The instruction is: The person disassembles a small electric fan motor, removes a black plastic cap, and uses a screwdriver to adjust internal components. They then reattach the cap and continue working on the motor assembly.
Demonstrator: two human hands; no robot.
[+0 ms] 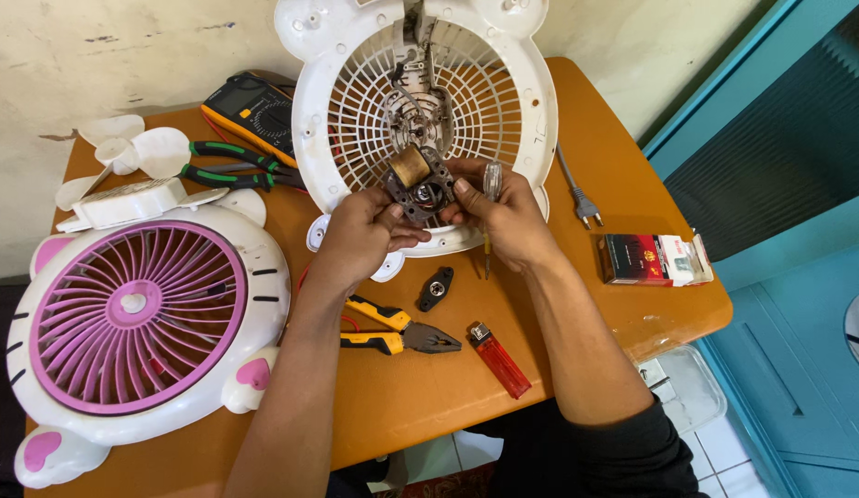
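Both hands meet near the far-middle of an orange table [632, 304], gripping a small, rusty fan motor [418, 184] w/ a copper-coloured coil on top. The left hand [365, 235] pinches the motor's left side; the right hand [508, 217] clasps its right side and also holds a clear-handled screwdriver [491, 184], shaft pointing down. Behind the motor, a white plastic ribbed grille [356, 111] leans at the far edge. A pink-and-white fan front [139, 318] fills the left corner. Yellow-handled pliers [397, 332], a red lighter [499, 360] and a small black bracket [436, 289] lie toward the near edge, btwn the forearms. Green-handled pliers [231, 166] and a multimeter [254, 111] sit far left. Open room shows along the right edge, near a small red-and-white box [651, 260].
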